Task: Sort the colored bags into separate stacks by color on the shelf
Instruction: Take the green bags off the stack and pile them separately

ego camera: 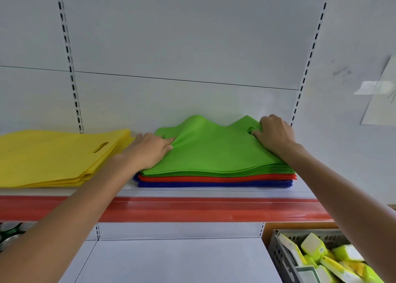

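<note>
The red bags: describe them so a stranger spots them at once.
On the shelf, find the layered pile right of the yellow stack. The red bags are its thin middle band, under the green bags, above the blue bags.

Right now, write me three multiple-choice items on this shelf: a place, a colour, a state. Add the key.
1. Where does the stack of flat yellow fabric bags lie on the white metal shelf?
A. Left of the mixed pile
B. On top of the mixed pile
C. Right of the mixed pile

2. Which colour is the bottom layer of the mixed pile?
A. Green
B. Red
C. Blue

3. What is the right hand doing?
A. Hanging idle
B. Gripping the green fabric bags near a handle hole
C. Holding a can

Key: 1 A, the yellow stack lies apart at the left. 2 C, blue fabric bags lie under the red fabric bags. 3 B, it curls over the green edge.
</note>
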Motion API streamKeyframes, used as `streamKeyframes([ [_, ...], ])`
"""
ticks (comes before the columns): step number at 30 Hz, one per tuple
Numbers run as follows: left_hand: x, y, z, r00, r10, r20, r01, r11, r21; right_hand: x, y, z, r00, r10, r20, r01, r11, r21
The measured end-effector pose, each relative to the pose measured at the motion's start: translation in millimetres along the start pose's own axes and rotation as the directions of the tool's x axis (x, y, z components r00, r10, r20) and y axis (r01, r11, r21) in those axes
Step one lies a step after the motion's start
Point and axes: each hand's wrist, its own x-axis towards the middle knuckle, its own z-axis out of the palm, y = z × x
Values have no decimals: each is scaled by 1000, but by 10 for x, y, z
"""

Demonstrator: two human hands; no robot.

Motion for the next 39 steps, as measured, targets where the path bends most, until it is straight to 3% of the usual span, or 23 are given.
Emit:
streamKeyframes([
  [4,-57,39,1,984,26,-176,-42,995,-93,-19,-19,-2,997,-42,-60,44,998,37],
  [8,-109,16,1,972,-19,-235,-63,939,-338,-25,-21,-10,997,-43,-64,49,994,95],
  [13,-150,19,-2,941,-86,-328,-87,875,-476,-38,2,-34,999,-5,-38,12,986,168],
  [19,-243,53,-93,932,-169,-321,-3,881,-474,-45,91,-145,993,121,-5,-111,924,365],
  [25,-292,73,-122,923,-172,-346,-9,885,-465,-46,158,-270,981,191,46,-192,878,439],
  [31,-332,133,-174,909,-181,-377,-49,849,-525,-145,174,-317,992,81,95,-114,902,417],
  [39,-300,117,-166,929,-192,-316,-29,813,-581,-261,120,-348,997,42,63,-51,987,153],
])
